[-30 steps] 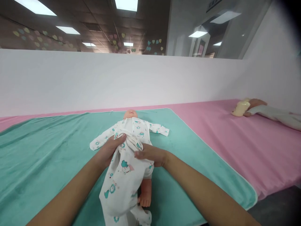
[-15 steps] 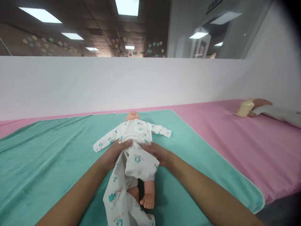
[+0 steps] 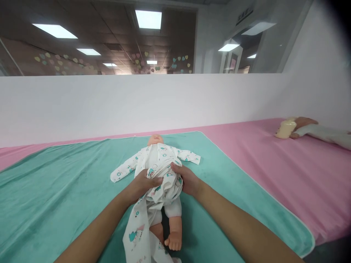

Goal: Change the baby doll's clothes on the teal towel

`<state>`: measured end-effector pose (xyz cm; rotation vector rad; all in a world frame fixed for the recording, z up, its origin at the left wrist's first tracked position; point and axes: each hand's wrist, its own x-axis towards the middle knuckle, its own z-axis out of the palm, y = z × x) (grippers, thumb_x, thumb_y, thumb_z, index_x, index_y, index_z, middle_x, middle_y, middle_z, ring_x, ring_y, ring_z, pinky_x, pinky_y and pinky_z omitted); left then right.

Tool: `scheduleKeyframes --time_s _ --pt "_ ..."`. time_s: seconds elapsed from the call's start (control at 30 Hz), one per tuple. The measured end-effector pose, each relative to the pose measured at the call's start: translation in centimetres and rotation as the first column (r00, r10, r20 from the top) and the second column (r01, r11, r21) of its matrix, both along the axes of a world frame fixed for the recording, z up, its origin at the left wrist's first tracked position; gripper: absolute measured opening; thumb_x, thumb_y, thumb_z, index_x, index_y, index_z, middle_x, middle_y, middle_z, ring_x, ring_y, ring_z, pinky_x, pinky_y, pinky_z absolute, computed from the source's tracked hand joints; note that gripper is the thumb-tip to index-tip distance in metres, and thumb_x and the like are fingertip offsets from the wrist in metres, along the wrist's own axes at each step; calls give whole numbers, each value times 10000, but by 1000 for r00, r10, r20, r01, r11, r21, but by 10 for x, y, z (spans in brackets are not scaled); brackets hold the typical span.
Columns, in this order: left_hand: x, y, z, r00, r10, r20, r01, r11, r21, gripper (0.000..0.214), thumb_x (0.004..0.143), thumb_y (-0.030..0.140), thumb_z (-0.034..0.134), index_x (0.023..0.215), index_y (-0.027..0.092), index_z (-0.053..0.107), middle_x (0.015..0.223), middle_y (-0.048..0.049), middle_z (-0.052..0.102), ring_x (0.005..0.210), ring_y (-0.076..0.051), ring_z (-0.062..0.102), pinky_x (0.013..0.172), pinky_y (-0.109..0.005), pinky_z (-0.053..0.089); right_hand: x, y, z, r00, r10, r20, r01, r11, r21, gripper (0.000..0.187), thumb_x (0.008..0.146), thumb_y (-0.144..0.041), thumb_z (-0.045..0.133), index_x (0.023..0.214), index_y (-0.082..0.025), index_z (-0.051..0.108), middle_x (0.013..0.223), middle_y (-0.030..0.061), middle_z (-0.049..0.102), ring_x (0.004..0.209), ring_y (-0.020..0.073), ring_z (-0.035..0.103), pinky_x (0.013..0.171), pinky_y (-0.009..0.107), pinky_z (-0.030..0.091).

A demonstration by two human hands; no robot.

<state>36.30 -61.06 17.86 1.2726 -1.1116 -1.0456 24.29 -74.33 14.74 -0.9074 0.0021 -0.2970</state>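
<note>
Both hands are closed on cloth: the left hand (image 3: 144,185) and right hand (image 3: 189,180) grip a bunched printed garment (image 3: 168,191) over the doll (image 3: 155,140), thumbs uppermost. Beyond the doll's head runs a white wall (image 3: 109,106). Around it spreads a pink cover (image 3: 246,146), and directly beneath it a teal blanket (image 3: 71,179). The doll lies on its back, feet toward the person, sleeves spread. Well to its right rests a white-clothed shape (image 3: 325,134), perhaps another doll. The garment is gathered at the doll's hips, one leg trailing down on the left; whether it joins the sleeved top, I can't tell. Far right of the doll, a pale bottle (image 3: 285,129) sits beside that shape. One bare foot (image 3: 174,241) shows at the doll's near end. The step in hand looks like gathering up a garment leg; the next move calls for holding that opening wide and easing it along the limb.
</note>
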Motion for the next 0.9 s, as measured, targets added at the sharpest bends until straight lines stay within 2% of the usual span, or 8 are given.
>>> scheduleKeyframes --time_s 0.2,0.3,0.43,0.5,0.57,0.67,0.77,0.9 --pt "-4 -5 2 958 192 -214 -210 976 -64 512 657 347 757 1098 117 635 911 -102 711 902 -289 648 797 -366 508 -2 6 2 997 67 -47 -69 996 -48 398 664 -419 718 893 -103 638 699 59 675 615 152 604 648 279 476" --pt "-7 -4 5 932 207 -299 -235 970 -60 624 641 393 762 1170 113 585 872 -114 713 854 -303 665 745 -389 530 -5 10 4 962 265 -60 -272 936 -222 409 695 -504 683 616 -114 586 462 15 558 395 84 451 430 218 352" --pt "-15 3 14 943 172 -284 -199 978 -67 591 690 413 722 1183 125 570 827 -98 711 838 -301 665 722 -396 533 -8 15 11 933 344 -107 -359 862 -359 380 684 -486 713 705 -122 606 435 -43 502 336 47 353 353 189 244" --pt "-19 6 18 946 166 -277 -197 977 -86 486 726 391 698 1121 125 604 801 -82 706 820 -274 662 735 -368 523 -8 15 12 946 313 -86 -323 875 -362 388 654 -479 738 719 -118 612 493 -28 537 378 55 405 374 186 290" --pt "-20 8 19 954 146 -262 -171 982 -75 385 753 383 678 1022 110 646 731 -67 691 748 -232 654 723 -327 509 -8 15 12 977 215 -5 -206 928 -310 401 668 -496 720 676 -113 601 548 0 567 466 76 483 458 197 384" --pt "-16 7 15 974 35 -222 -40 999 -14 362 798 419 626 942 91 674 694 -68 671 663 -183 621 685 -291 482 -7 12 10 995 84 55 -71 976 -205 446 708 -555 656 655 -118 590 565 16 572 539 99 524 573 232 452" --pt "-11 5 7 976 -17 -216 23 999 25 434 814 444 596 1079 103 637 879 -109 689 780 -219 633 736 -319 477 -7 10 11 993 119 -10 -120 978 -169 521 714 -623 608 529 -155 473 419 -34 420 412 75 424 432 206 363" --pt "-2 3 6 989 111 -99 -117 991 -62 586 822 426 583 1336 185 439 1244 -131 563 1088 -274 554 882 -351 443 -8 12 15 994 65 -83 -84 962 -258 453 713 -539 665 589 -180 418 394 -99 262 335 34 213 321 186 159"
